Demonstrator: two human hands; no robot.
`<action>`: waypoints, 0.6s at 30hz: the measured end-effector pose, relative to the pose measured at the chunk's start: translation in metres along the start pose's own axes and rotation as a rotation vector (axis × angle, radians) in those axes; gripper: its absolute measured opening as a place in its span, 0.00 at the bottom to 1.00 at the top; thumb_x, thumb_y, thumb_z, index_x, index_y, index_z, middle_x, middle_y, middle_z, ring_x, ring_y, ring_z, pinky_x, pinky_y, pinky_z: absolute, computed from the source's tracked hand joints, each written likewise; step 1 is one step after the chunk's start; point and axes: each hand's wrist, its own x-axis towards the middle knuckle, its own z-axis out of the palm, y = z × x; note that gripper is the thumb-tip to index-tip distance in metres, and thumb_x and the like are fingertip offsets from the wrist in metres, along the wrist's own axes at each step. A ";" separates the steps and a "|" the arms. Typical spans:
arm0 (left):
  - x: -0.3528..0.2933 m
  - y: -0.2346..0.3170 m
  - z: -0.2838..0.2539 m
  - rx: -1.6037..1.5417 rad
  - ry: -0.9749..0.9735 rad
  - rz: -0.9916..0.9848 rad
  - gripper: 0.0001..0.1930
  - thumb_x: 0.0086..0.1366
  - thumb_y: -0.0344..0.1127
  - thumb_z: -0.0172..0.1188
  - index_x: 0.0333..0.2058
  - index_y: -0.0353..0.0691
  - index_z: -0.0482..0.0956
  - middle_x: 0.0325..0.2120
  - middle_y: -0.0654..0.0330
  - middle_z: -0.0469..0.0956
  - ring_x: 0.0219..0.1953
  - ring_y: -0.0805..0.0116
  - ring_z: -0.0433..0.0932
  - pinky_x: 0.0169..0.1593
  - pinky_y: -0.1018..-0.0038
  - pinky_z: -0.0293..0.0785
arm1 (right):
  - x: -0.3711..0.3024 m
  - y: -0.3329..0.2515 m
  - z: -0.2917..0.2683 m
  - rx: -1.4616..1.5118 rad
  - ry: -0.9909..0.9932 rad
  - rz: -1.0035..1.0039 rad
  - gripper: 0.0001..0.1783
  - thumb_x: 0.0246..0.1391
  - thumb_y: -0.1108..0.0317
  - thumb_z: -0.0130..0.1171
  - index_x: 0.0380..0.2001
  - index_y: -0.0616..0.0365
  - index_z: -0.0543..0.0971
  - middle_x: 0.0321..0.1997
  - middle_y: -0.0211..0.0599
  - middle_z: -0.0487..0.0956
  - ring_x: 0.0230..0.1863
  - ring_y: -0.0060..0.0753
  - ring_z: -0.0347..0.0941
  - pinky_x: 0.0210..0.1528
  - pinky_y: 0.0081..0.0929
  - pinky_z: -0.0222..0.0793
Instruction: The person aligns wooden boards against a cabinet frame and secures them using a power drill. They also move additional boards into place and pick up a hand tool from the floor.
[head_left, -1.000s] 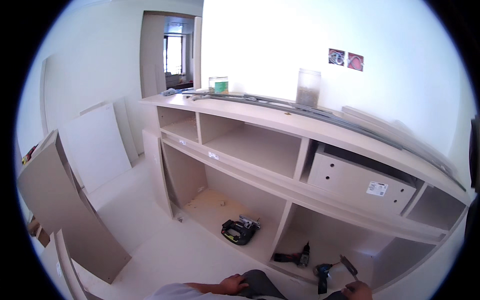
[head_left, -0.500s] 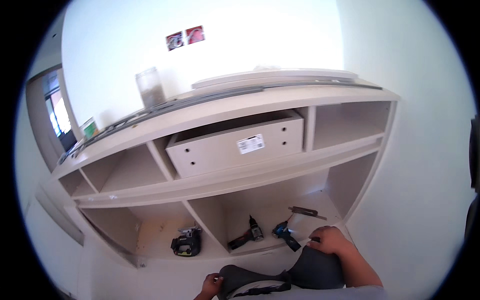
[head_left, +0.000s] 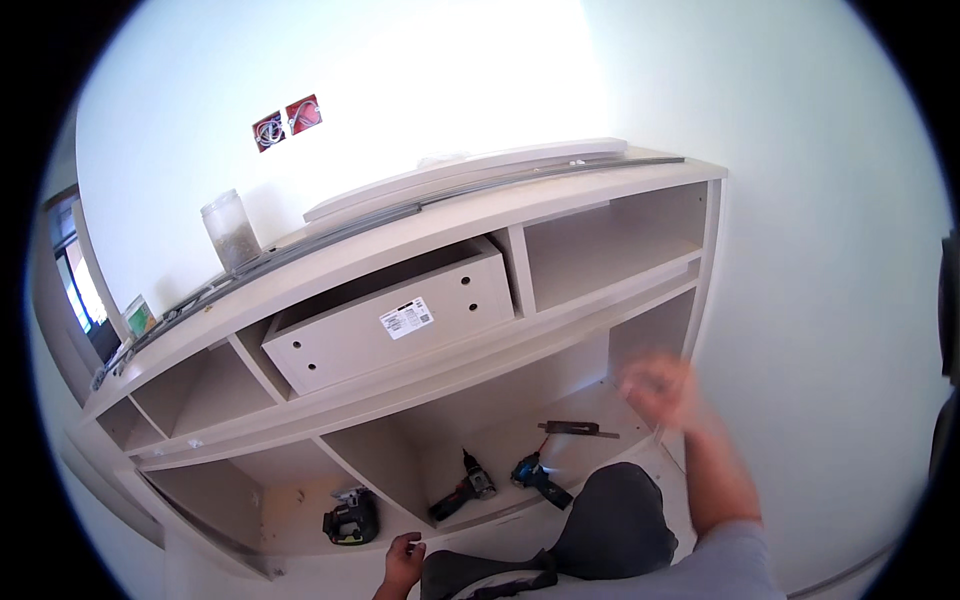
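Note:
My right hand (head_left: 655, 390) is raised in front of the lower cabinet's right end, smeared by motion, so its fingers cannot be made out. Low beside my left knee, my left hand (head_left: 404, 560) hangs with loosely bent fingers slightly apart and nothing visible in them. A blue-and-black cordless driver (head_left: 541, 479) lies on the lower shelf, left of my right knee. Behind it rests a dark flat metal tool (head_left: 572, 428). Further left are a black-and-red drill (head_left: 463, 490) and, past a divider, a jigsaw (head_left: 351, 517).
A pale drawer (head_left: 370, 335) with a white label sticks out of the cabinet (head_left: 480, 212). On top stand a clear jar (head_left: 231, 235), thin grey strips (head_left: 340, 238) and a long pale board (head_left: 470, 172). Two red wall boxes (head_left: 287, 121) show loose wires.
My right hand has lifted off my right knee and moved up toward the cabinet's right side. My view has shifted right, so the cabinet sits further left. My left hand stays low.

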 end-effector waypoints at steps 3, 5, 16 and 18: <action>0.000 -0.006 0.015 -0.067 -0.061 -0.076 0.13 0.66 0.33 0.65 0.48 0.38 0.82 0.41 0.54 0.84 0.36 0.65 0.84 0.42 0.68 0.81 | 0.099 -0.025 -0.061 -0.190 0.250 -0.136 0.05 0.56 0.71 0.65 0.36 0.58 0.83 0.41 0.36 0.85 0.42 0.34 0.81 0.49 0.31 0.76; -0.006 -0.014 0.014 -0.074 -0.072 -0.120 0.13 0.66 0.33 0.65 0.48 0.38 0.83 0.40 0.55 0.85 0.36 0.66 0.84 0.43 0.69 0.81 | 0.177 -0.034 -0.074 -0.192 0.323 -0.147 0.09 0.60 0.65 0.64 0.39 0.58 0.85 0.41 0.36 0.85 0.43 0.34 0.80 0.49 0.30 0.75; -0.062 0.026 0.025 0.013 -0.066 -0.158 0.23 0.72 0.47 0.56 0.55 0.35 0.78 0.49 0.41 0.82 0.51 0.40 0.79 0.56 0.53 0.74 | 0.371 0.044 -0.070 -0.803 -0.480 0.477 0.47 0.59 0.38 0.62 0.73 0.55 0.63 0.76 0.47 0.64 0.75 0.48 0.61 0.75 0.47 0.56; -0.082 0.022 0.011 0.064 -0.046 -0.226 0.22 0.72 0.47 0.56 0.54 0.36 0.79 0.50 0.42 0.82 0.52 0.40 0.79 0.56 0.52 0.75 | 0.372 0.035 -0.059 -0.816 -0.483 0.451 0.47 0.58 0.38 0.63 0.73 0.51 0.64 0.75 0.45 0.65 0.74 0.49 0.62 0.75 0.46 0.57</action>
